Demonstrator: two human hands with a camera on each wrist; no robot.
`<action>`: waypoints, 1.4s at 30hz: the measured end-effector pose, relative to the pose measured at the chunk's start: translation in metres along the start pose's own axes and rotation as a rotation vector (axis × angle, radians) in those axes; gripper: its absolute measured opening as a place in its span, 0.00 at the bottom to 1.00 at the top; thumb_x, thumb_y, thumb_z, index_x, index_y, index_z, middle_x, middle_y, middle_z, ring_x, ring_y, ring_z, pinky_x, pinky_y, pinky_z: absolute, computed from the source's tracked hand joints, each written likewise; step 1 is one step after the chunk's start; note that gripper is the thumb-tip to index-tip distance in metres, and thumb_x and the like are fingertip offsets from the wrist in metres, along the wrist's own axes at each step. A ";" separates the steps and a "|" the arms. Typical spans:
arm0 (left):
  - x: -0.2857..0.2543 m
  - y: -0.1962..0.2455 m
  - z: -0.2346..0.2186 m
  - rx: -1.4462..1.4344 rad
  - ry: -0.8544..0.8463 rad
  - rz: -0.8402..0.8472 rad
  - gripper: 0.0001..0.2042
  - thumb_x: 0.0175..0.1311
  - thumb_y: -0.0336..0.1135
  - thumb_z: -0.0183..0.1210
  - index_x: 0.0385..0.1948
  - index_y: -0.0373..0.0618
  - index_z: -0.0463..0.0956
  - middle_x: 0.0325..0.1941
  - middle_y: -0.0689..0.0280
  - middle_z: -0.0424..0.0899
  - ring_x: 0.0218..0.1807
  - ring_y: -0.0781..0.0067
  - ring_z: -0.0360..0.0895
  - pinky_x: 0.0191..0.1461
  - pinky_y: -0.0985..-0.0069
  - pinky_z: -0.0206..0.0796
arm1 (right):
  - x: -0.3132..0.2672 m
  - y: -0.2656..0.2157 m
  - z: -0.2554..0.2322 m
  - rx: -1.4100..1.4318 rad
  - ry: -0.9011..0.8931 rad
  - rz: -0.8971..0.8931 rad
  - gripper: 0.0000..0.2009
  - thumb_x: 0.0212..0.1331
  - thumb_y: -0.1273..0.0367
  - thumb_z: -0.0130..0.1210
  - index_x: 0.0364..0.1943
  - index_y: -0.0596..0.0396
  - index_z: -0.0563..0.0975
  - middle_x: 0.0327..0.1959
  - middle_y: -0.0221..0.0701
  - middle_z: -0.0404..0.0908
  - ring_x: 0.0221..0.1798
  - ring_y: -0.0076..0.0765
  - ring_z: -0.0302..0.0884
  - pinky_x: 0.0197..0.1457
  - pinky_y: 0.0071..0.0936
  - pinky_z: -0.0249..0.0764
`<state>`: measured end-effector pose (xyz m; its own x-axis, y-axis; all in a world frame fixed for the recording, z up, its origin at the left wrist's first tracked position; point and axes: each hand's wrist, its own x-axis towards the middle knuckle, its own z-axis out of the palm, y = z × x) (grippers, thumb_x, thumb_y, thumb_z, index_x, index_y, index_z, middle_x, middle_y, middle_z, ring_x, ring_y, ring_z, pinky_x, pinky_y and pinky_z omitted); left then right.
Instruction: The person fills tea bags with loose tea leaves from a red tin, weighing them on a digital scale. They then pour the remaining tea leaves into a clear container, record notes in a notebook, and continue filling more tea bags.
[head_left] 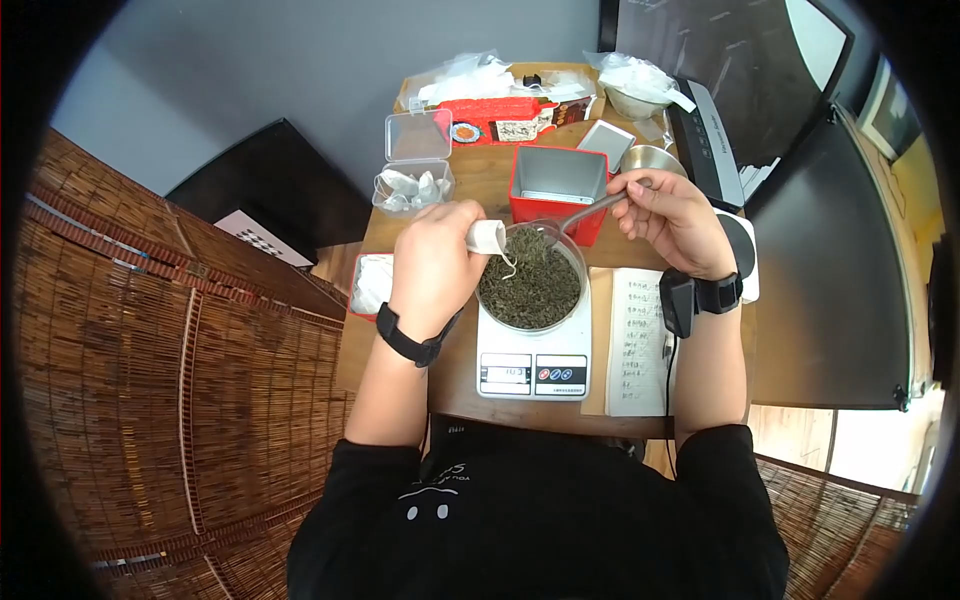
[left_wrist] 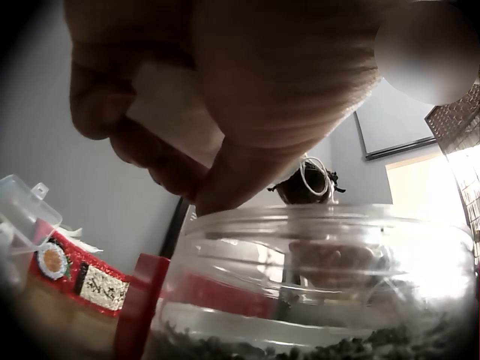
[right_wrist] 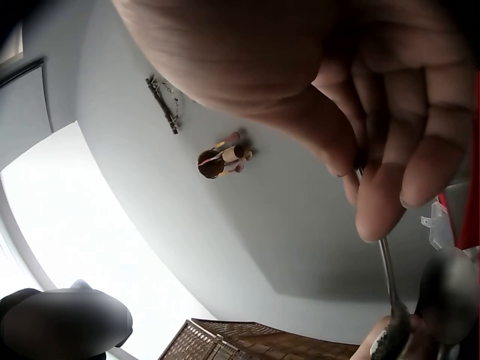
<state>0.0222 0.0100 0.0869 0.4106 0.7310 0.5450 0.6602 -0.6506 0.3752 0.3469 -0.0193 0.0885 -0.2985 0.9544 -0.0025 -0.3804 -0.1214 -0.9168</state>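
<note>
A round clear container (head_left: 530, 300) of dark dried leaves sits on a white digital scale (head_left: 535, 345). At its left rim the left hand (head_left: 440, 250) holds a small white pouch (head_left: 487, 237) whose string hangs over the leaves. In the left wrist view the left hand (left_wrist: 225, 97) curls round the pouch (left_wrist: 176, 112) above the clear container (left_wrist: 315, 255). From the right, the right hand (head_left: 675, 220) pinches the handle of a metal spoon (head_left: 590, 210), its bowl end at the container's far edge. The right wrist view shows the right hand (right_wrist: 375, 112) pinching the spoon (right_wrist: 388, 270), dark leaves in its bowl.
Behind the container stands a red box (head_left: 560, 180). At the left are a clear lidded box (head_left: 412, 188) of white pouches and a tray (head_left: 372, 284). An open notebook (head_left: 638, 340) lies right of the scale. A metal bowl (head_left: 650, 160), phone (head_left: 607, 138) and red package (head_left: 500, 120) are farther back.
</note>
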 end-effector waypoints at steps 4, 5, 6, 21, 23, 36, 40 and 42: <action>0.002 0.005 0.000 0.023 0.009 0.015 0.08 0.57 0.28 0.72 0.35 0.40 0.81 0.34 0.52 0.85 0.42 0.43 0.84 0.45 0.54 0.75 | -0.006 -0.007 0.006 -0.017 0.015 -0.054 0.13 0.83 0.68 0.52 0.57 0.65 0.81 0.43 0.33 0.87 0.42 0.26 0.86 0.49 0.24 0.81; 0.002 0.006 0.000 0.024 0.004 0.011 0.08 0.57 0.28 0.72 0.35 0.40 0.81 0.34 0.52 0.85 0.42 0.43 0.84 0.45 0.54 0.74 | -0.008 -0.008 0.007 -0.022 0.022 -0.076 0.13 0.83 0.68 0.52 0.57 0.65 0.81 0.43 0.33 0.87 0.42 0.26 0.86 0.49 0.24 0.81; 0.003 0.007 0.000 0.024 -0.002 0.006 0.08 0.57 0.28 0.72 0.35 0.40 0.81 0.34 0.52 0.85 0.42 0.43 0.84 0.45 0.54 0.74 | -0.009 -0.009 0.007 -0.022 0.022 -0.077 0.13 0.83 0.68 0.52 0.57 0.65 0.81 0.43 0.33 0.87 0.42 0.26 0.86 0.49 0.24 0.81; 0.002 0.029 0.003 -0.053 0.048 -0.089 0.06 0.60 0.28 0.69 0.33 0.39 0.81 0.33 0.49 0.85 0.40 0.41 0.84 0.44 0.50 0.74 | -0.025 -0.021 0.043 -0.193 0.159 -0.155 0.12 0.82 0.68 0.53 0.55 0.63 0.83 0.40 0.32 0.88 0.40 0.25 0.87 0.47 0.22 0.80; 0.002 0.031 0.003 -0.065 0.042 -0.098 0.06 0.61 0.28 0.69 0.33 0.39 0.81 0.33 0.49 0.85 0.40 0.40 0.84 0.44 0.50 0.74 | -0.029 -0.023 0.051 -0.277 0.166 -0.217 0.12 0.81 0.68 0.54 0.54 0.64 0.83 0.40 0.33 0.89 0.40 0.25 0.87 0.47 0.22 0.80; -0.001 0.037 0.009 -0.311 -0.116 -0.173 0.15 0.61 0.34 0.77 0.43 0.37 0.83 0.33 0.51 0.89 0.36 0.51 0.88 0.43 0.62 0.76 | -0.064 -0.032 0.110 -0.725 0.277 -0.408 0.07 0.73 0.75 0.61 0.48 0.63 0.85 0.38 0.34 0.89 0.39 0.26 0.87 0.45 0.27 0.84; 0.000 0.043 0.002 -0.327 -0.134 -0.172 0.15 0.62 0.33 0.76 0.44 0.37 0.81 0.32 0.53 0.88 0.34 0.55 0.86 0.42 0.64 0.76 | -0.070 -0.036 0.119 -0.981 0.227 -0.538 0.08 0.68 0.78 0.63 0.48 0.60 0.86 0.41 0.38 0.89 0.39 0.37 0.88 0.43 0.29 0.84; 0.001 0.041 0.002 -0.379 -0.165 -0.196 0.15 0.62 0.33 0.76 0.43 0.37 0.80 0.31 0.57 0.87 0.34 0.63 0.86 0.42 0.65 0.75 | -0.071 -0.035 0.120 -1.025 0.193 -0.574 0.08 0.67 0.78 0.64 0.47 0.60 0.86 0.40 0.38 0.89 0.39 0.38 0.88 0.43 0.30 0.83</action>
<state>0.0512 -0.0155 0.1011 0.4159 0.8508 0.3211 0.4717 -0.5037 0.7237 0.2762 -0.1156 0.1687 -0.1428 0.8339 0.5332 0.4879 0.5280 -0.6951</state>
